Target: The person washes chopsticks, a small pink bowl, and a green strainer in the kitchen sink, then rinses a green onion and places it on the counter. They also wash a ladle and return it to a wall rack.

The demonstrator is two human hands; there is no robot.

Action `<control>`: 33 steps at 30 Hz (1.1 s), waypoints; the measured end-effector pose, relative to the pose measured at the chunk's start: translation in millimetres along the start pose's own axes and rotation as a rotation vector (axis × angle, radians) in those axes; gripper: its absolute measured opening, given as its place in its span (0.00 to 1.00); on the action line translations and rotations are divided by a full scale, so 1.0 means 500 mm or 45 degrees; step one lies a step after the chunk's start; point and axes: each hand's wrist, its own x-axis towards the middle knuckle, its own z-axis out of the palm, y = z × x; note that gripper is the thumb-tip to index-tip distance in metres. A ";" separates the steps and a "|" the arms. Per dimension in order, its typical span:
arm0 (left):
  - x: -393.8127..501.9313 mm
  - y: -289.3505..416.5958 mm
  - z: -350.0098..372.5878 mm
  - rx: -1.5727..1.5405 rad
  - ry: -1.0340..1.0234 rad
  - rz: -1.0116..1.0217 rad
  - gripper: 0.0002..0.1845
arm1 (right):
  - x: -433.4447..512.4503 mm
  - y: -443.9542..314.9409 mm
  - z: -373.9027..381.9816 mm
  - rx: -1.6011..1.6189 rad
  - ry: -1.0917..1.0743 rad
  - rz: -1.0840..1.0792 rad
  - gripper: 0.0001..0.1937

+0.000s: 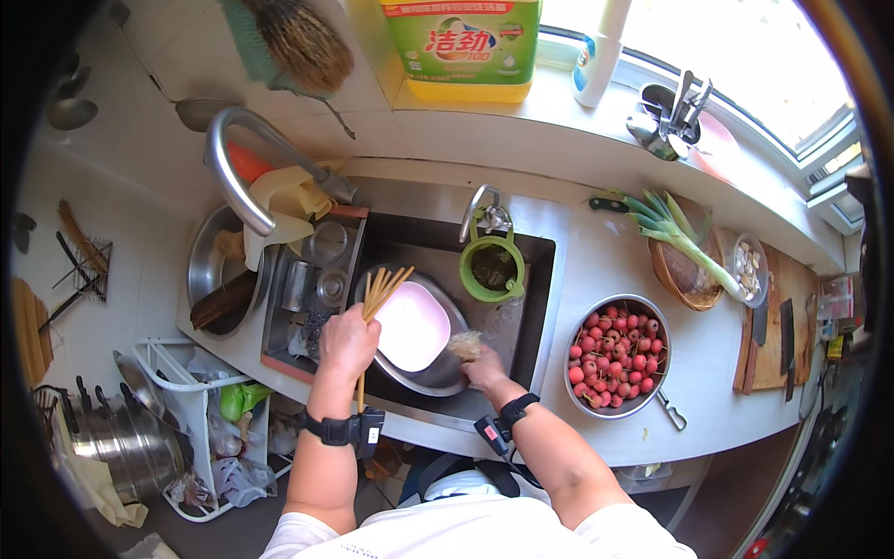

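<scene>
My left hand (349, 342) is closed around a bundle of wooden chopsticks (383, 290), held upright at the left edge of a steel basin. In my right hand (484, 367) is a tan, fibrous scrubber (465, 345), just inside the basin's right rim. A pale pink square bowl (412, 326) lies in the steel basin (426, 386), which stands in the sink (534, 279). From the small faucet (487, 209) hangs a green strainer (492, 293) with dark scraps in it.
A pot of red hawthorn fruit (614, 356) stands on the right counter. Behind it are a wicker basket (688, 297), a green onion (688, 244) and a cutting board (768, 381) with knives. Glass jars (328, 242) and a large curved faucet (234, 168) are at left.
</scene>
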 end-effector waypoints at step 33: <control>0.060 -0.117 0.257 -0.706 -0.125 -0.384 0.27 | -0.022 -0.233 0.033 -0.867 0.119 -0.795 0.24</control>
